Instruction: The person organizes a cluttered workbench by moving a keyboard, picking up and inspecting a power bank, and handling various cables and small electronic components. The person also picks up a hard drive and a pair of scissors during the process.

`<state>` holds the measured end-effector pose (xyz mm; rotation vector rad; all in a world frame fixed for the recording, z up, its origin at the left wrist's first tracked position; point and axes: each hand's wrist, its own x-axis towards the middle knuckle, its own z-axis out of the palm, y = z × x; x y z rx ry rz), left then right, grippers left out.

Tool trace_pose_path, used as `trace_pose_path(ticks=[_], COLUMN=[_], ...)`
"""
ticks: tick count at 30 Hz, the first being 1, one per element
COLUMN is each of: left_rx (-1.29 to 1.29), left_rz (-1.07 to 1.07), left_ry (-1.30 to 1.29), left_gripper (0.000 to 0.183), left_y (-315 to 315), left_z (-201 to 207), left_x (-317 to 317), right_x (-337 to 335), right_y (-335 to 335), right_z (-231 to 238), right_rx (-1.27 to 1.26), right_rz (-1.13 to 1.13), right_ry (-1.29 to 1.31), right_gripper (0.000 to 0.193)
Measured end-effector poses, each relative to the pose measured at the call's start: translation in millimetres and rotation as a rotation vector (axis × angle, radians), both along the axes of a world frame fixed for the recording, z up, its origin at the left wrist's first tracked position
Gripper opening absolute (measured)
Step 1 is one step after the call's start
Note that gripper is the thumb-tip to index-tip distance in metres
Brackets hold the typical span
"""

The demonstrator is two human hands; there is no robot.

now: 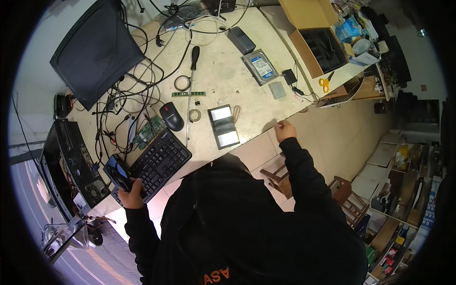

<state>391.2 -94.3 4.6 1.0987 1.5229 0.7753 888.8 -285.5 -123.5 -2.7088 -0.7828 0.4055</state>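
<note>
At the lower left my left hand is closed on a dark thing with a blue face, held above the end of a black keyboard; its kind is unclear. My right hand is closed at the table's right front edge, fingers curled together. Whatever it may hold is hidden. Between the hands lies a dark folding case with two pale shiny panels. A black mouse rests behind the keyboard, beside a long screwdriver and a green memory stick.
Tangled black cables spread before a monitor. An opened computer case stands at left. A hard drive, orange scissors and an open cardboard box lie to the right. Wooden stools stand on the floor.
</note>
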Motion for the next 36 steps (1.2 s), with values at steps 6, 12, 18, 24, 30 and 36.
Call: trace_pose_path(ticks=[6, 12, 18, 24, 30, 36], left_rx=[0.032, 0.008, 0.051, -0.006, -0.106, -0.215], left_rz=[0.051, 0.266, 0.504, 0.644, 0.619, 0.388], left_ry=[0.102, 0.192, 0.268, 0.200, 0.179, 0.032], left_gripper=[0.011, 0.013, 0.010, 0.010, 0.009, 0.008], left_y=[-5.5, -29.8, -62.2, -89.9, -87.7, -60.5], left_z=[5.0, 9.6, 13.3, 11.5, 13.3, 32.3], left_x=[26.1, 17.7, -24.8, -35.9, -32.3, -25.6], right_x=[57.5, 34.6, -89.8, -151.8, -136.7, -146.0], right_y=[32.6, 100.5, 179.2, 225.0, 215.0, 205.3], right_z=[-5.2, -16.9, 12.3, 14.9, 3.3, 39.5], right_rx=[0.084, 0.461, 0.441, -0.033, -0.042, 0.308], right_rz=[-0.118, 0.091, 0.781, 0.964, 1.123, 1.079], right_ry=[0.030, 0.379, 0.391, 0.079, 0.060, 0.163], right_gripper=[0.036, 0.018, 0.016, 0.020, 0.026, 0.017])
